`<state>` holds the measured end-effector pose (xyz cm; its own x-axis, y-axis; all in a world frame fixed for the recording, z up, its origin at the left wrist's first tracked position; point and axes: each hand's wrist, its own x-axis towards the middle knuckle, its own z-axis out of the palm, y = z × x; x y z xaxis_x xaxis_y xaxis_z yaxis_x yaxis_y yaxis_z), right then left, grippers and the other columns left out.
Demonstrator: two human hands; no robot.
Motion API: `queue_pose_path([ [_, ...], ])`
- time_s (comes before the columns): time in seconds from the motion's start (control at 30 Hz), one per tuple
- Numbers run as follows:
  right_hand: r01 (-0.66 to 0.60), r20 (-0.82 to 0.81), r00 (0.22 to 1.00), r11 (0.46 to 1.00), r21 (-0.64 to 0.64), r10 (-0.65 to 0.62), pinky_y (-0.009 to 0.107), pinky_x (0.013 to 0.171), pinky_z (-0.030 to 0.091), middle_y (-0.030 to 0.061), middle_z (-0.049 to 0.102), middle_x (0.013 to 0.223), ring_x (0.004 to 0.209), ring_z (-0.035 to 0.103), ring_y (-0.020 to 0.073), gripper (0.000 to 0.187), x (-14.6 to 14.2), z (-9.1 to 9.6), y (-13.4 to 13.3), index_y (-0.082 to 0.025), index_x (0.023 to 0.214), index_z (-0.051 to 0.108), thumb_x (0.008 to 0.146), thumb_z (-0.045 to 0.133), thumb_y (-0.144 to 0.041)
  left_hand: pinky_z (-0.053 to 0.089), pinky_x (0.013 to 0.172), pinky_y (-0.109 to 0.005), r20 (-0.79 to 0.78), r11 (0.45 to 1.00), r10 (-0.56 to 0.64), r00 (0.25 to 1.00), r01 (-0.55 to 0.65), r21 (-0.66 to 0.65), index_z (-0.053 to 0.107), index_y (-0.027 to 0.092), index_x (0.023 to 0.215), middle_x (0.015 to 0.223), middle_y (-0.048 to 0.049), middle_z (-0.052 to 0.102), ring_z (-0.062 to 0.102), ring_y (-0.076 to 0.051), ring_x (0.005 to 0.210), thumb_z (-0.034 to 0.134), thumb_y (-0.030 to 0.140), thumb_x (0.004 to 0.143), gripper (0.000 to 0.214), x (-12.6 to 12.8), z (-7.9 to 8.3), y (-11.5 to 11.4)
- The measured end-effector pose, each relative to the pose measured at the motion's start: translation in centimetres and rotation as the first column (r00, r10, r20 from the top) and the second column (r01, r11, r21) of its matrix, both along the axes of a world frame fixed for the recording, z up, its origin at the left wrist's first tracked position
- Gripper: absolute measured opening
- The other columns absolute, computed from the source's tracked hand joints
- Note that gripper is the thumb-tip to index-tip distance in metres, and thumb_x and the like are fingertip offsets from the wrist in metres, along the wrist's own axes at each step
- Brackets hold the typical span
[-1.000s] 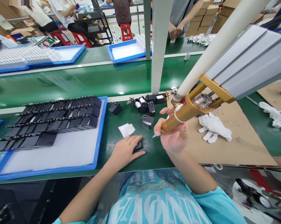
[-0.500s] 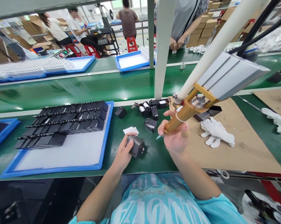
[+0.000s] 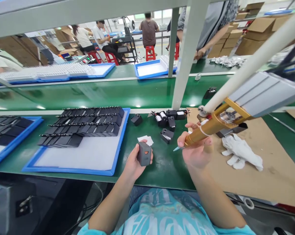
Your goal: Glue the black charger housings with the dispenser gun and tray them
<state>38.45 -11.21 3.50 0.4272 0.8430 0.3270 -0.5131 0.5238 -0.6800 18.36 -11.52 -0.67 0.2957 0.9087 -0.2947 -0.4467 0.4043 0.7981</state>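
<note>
My left hand [image 3: 133, 164] is closed round a black charger housing [image 3: 144, 153], whose end with an orange USB port faces me. It is held just above the green bench. My right hand [image 3: 195, 153] grips a gold dispensing gun [image 3: 198, 134] from below, with the thumb near its front. The gun's pale blue tapered tip [image 3: 177, 148] points left and down, apart from the housing. Beyond my left hand lie some white paper pieces [image 3: 145, 140]. An open black housing [image 3: 167, 134] with a white insert rests between the hands, farther back.
Left stands a blue-rimmed tray [image 3: 114, 153] with rows of black housings [image 3: 88, 122]. More open housings [image 3: 162, 118] lie near a grey post [image 3: 184, 65]. A white hose [image 3: 247, 62] runs to the gun. White gloves [image 3: 241, 151] lie on brown cardboard [image 3: 267, 179]. Co-workers are beyond the green conveyor.
My left hand has turned the housing so its USB port end faces me. My right hand still holds the gun in much the same pose. The camera view has shifted left.
</note>
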Motion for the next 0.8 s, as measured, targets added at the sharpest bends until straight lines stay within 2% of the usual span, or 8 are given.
queue_pose_path([
  [0.13, 0.029, -0.004, 1.0, 0.999, -0.019, -0.029, 0.029, 0.039, 0.042, 0.0015, 0.065, 0.098, 0.044, 0.057, 0.0117, 0.038, 0.2, -0.2, -0.2, -0.028, 0.106, 0.06, 0.079, 0.058, -0.055, 0.052, 0.071, -0.029, -0.194, 0.966, 0.233, 0.953, -0.204, 0.158, 0.053, 0.023, 0.125, 0.091, -0.0028, 0.064, 0.063, -0.018, 0.079, 0.068, 0.048, 0.08, 0.054, -5.3, -0.2, 1.4],
  [0.2, 0.03, -0.016, 0.999, 0.999, -0.026, -0.031, 0.031, 0.039, 0.042, 0.0026, 0.065, 0.097, 0.044, 0.057, 0.0128, 0.038, 0.4, -0.2, -0.1, -0.027, 0.105, 0.062, 0.078, 0.059, -0.053, 0.051, 0.08, -0.032, -0.44, 0.888, 0.429, 0.789, -0.277, 0.367, 0.049, 0.022, 0.132, 0.097, -0.0041, 0.063, 0.062, -0.019, 0.085, 0.064, 0.048, 0.082, 0.058, -9.5, -0.1, 2.5],
  [0.27, 0.024, -0.035, 0.999, 0.999, -0.041, -0.026, 0.033, 0.04, 0.041, 0.0031, 0.064, 0.096, 0.044, 0.056, 0.0141, 0.037, 0.5, -0.2, -0.1, -0.027, 0.104, 0.063, 0.076, 0.06, -0.051, 0.048, 0.089, -0.038, -0.71, 0.809, 0.575, 0.405, -0.158, 0.566, 0.045, 0.021, 0.137, 0.104, -0.0078, 0.063, 0.06, -0.023, 0.092, 0.059, 0.046, 0.086, 0.059, -14.0, 0.1, 3.7],
  [0.37, 0.017, -0.033, 0.999, 0.997, -0.073, -0.019, 0.035, 0.041, 0.04, 0.0026, 0.062, 0.096, 0.041, 0.055, 0.0143, 0.037, 0.5, -0.2, -0.1, -0.028, 0.104, 0.063, 0.075, 0.06, -0.051, 0.04, 0.097, -0.049, -0.748, 0.781, 0.623, -0.23, 0.119, 0.614, 0.055, 0.013, 0.13, 0.111, -0.0176, 0.063, 0.052, -0.034, 0.108, 0.055, 0.043, 0.087, 0.052, -19.8, 0.2, 5.6],
  [0.47, 0.022, -0.014, 1.0, 0.997, -0.078, -0.023, 0.036, 0.041, 0.04, 0.0024, 0.061, 0.098, 0.04, 0.054, 0.0136, 0.038, 0.4, -0.3, -0.1, -0.029, 0.105, 0.063, 0.077, 0.059, -0.053, 0.035, 0.097, -0.054, -0.657, 0.837, 0.539, -0.527, 0.244, 0.49, 0.059, 0.011, 0.128, 0.109, -0.0207, 0.063, 0.046, -0.04, 0.114, 0.052, 0.04, 0.09, 0.049, -23.5, 0.0, 7.2],
  [0.57, 0.019, 0.004, 1.0, 0.999, -0.044, -0.019, 0.034, 0.041, 0.041, 0.0026, 0.061, 0.1, 0.043, 0.055, 0.013, 0.037, 0.3, -0.5, 0.0, -0.029, 0.106, 0.063, 0.079, 0.057, -0.054, 0.035, 0.096, -0.055, -0.604, 0.843, 0.516, -0.608, 0.234, 0.485, 0.058, 0.011, 0.131, 0.119, -0.0224, 0.058, 0.043, -0.041, 0.117, 0.056, 0.037, 0.088, 0.05, -25.0, -0.2, 8.0],
  [0.67, 0.005, 0.023, 1.0, 1.0, -0.005, -0.005, 0.032, 0.043, 0.043, 0.0017, 0.061, 0.103, 0.046, 0.057, 0.0113, 0.036, 0.3, -0.6, 0.0, -0.029, 0.106, 0.062, 0.081, 0.057, -0.054, 0.035, 0.098, -0.055, -0.53, 0.744, 0.62, -0.578, 0.219, 0.631, 0.059, 0.013, 0.131, 0.132, -0.023, 0.051, 0.041, -0.042, 0.122, 0.057, 0.037, 0.087, 0.05, -24.4, 0.1, 8.1],
  [0.8, -0.002, 0.022, 1.0, 1.0, 0.006, 0.002, 0.03, 0.044, 0.043, 0.0012, 0.059, 0.105, 0.047, 0.057, 0.0101, 0.036, 0.3, -0.6, -0.1, -0.029, 0.109, 0.059, 0.082, 0.056, -0.053, 0.044, 0.093, -0.038, -0.558, 0.607, 0.792, -0.247, 0.227, 0.761, 0.065, 0.015, 0.119, 0.102, -0.0124, 0.07, 0.062, -0.025, 0.098, 0.042, 0.034, 0.095, 0.038, -20.6, 1.4, 8.0],
])
